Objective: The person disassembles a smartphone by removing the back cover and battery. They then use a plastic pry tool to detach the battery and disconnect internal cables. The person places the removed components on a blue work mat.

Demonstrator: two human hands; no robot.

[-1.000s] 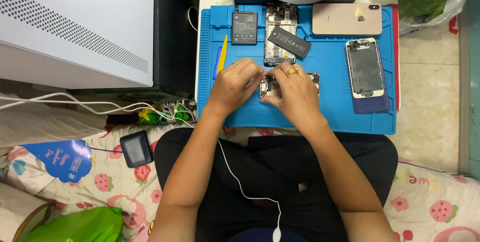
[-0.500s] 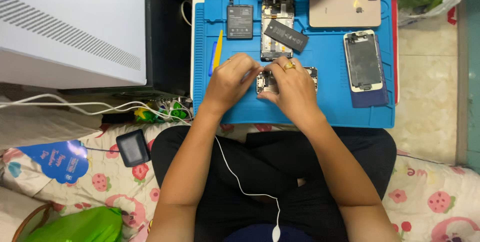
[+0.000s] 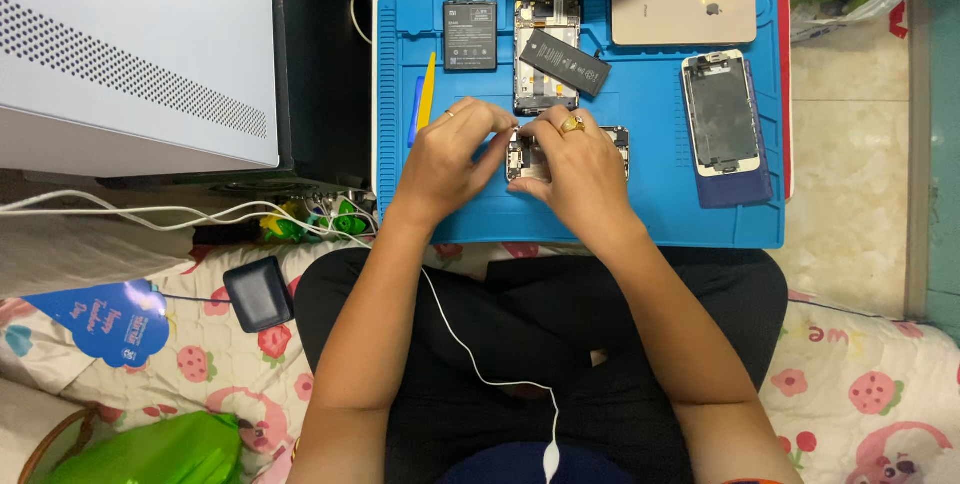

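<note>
Your left hand (image 3: 450,159) and right hand (image 3: 575,169) are drawn close together at the middle of the blue work mat (image 3: 640,214), fingertips almost meeting over the opened phone (image 3: 530,156) lying there. Both are pinched down on it: your left fingers press at its left end, and your right hand, with the gold ring (image 3: 572,125), covers most of the body, so only the exposed boards at the left and a corner at the right show. Whether a small tool sits in your fingertips cannot be told.

You look to be mid-way through fine work inside the phone, seating or freeing a small part near its left end. The next move calls for a steady hold with your right hand while your left works the part gently, without prying.

The phone's long axis runs left to right across the mat, its open side up; which end is its top is hidden.

Further out lie a yellow pry tool (image 3: 427,94), a dark battery (image 3: 470,35), a second stripped phone frame (image 3: 546,44) with a long black battery (image 3: 565,62) across it, a gold phone (image 3: 683,11) face down, and a removed screen (image 3: 722,112).
</note>
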